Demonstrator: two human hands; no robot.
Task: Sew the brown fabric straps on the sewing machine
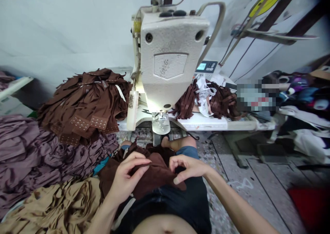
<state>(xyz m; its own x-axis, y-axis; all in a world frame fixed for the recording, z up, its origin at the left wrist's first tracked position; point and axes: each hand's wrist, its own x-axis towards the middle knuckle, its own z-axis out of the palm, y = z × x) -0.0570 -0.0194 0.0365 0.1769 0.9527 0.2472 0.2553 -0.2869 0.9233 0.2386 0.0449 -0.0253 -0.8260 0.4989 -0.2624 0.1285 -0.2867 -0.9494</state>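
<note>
Left hand (pixel 127 177) pinches brown fabric piece (pixel 152 175) on lap; right hand (pixel 188 168) closed on its edge. Stitched brown pieces (pixel 85 112) heaped left of sewing machine (pixel 172 51); brown strips (pixel 221 101) wait right.

The held cloth (pixel 154 175) is plain dark chocolate brown, matching the heaped strips (pixel 85 99) beyond it, whose tape ends show pale dotted rows. The sewing machine head (pixel 168 55) is speckled off-white, and the floor (pixel 270 189) is grey with pale flecks. Nearby lie a dusty mauve fabric pile (pixel 28 158), a mustard-tan fabric heap (pixel 54 206) and a bright red cloth (pixel 309 206), while the shorts (pixel 180 203) are near-black and the wall poster (pixel 265 1) carries a yellow oval.
</note>
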